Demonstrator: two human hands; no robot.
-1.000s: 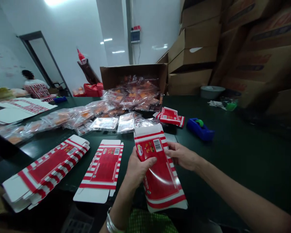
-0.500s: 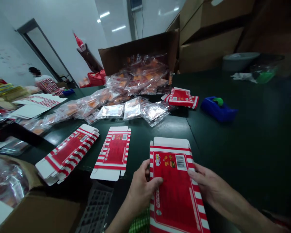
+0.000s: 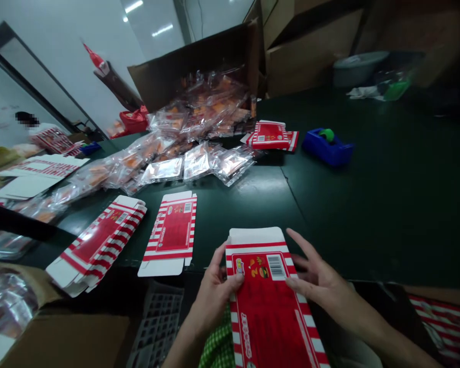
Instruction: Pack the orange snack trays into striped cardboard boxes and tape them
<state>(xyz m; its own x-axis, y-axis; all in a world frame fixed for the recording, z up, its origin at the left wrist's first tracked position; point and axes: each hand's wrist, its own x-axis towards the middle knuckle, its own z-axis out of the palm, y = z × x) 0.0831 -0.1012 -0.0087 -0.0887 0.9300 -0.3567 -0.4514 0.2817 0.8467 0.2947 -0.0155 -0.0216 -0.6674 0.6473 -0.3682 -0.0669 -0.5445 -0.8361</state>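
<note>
Nearest, the person's left hand [image 3: 213, 299] is pinching the side of a flat red-and-white striped carton blank [image 3: 266, 301], thumb on the printed face and fingers behind it. The right hand [image 3: 322, 286] is spreading its fingers, with the thumb resting on the opposite side and not clamping. The blank is lying across the near edge of a dark green table [image 3: 371, 214], above a green checked garment [image 3: 216, 345], with its barcode panel facing up. The step in hand looks like squaring the blank before creasing it; the next move seems to call for both hands firming up along the edges so that a panel can bend on its score line.

Just left, a black plastic grid [image 3: 157, 322] is sitting beside a cardboard box [image 3: 61, 342]. On the table, a folded stack of striped blanks [image 3: 95, 245] and a single flat blank [image 3: 170, 230] are lying side by side. Farther on, clear film packets [image 3: 197, 163] are spilling from a tipped open carton [image 3: 191, 66], near folded red cartons [image 3: 272, 135] and a blue tape dispenser [image 3: 325, 147]. At far left, a co-worker [image 3: 42, 135] is bending over striped printed sheets.
</note>
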